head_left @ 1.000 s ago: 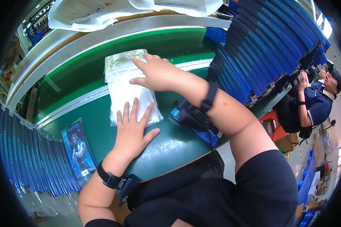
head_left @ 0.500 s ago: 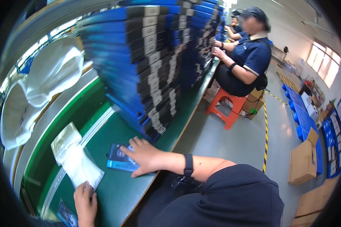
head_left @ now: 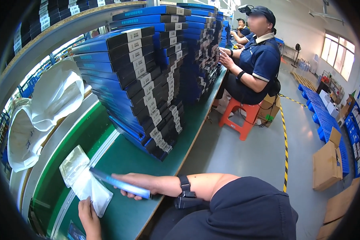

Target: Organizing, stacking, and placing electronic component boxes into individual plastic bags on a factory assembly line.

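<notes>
My right hand [head_left: 142, 181] is closed around a flat blue box [head_left: 122, 185], holding it tilted on edge above the green tabletop [head_left: 126, 214]. Thin clear plastic bags [head_left: 93, 191] lie in a small pile to the left of that box. At the near end of the pile, my left hand [head_left: 89, 218] has its fingers bent on a bag's edge, seemingly pinching it. Another dark blue package [head_left: 74, 232] shows partly beside my left wrist. Tall stacks of blue and black boxes [head_left: 148, 100] with white labels rise just beyond my hands.
White plastic sacks [head_left: 54, 94] hang at the left by a green-edged conveyor [head_left: 64, 158]. A co-worker in a navy shirt [head_left: 264, 60] sits farther along the table on an orange stool [head_left: 244, 120]. Cartons [head_left: 326, 166] and blue pallets [head_left: 328, 128] stand on the right.
My right hand lay over the flat box on the table; now it has lifted the box and tilted it. My left hand stays at the plastic bags.
</notes>
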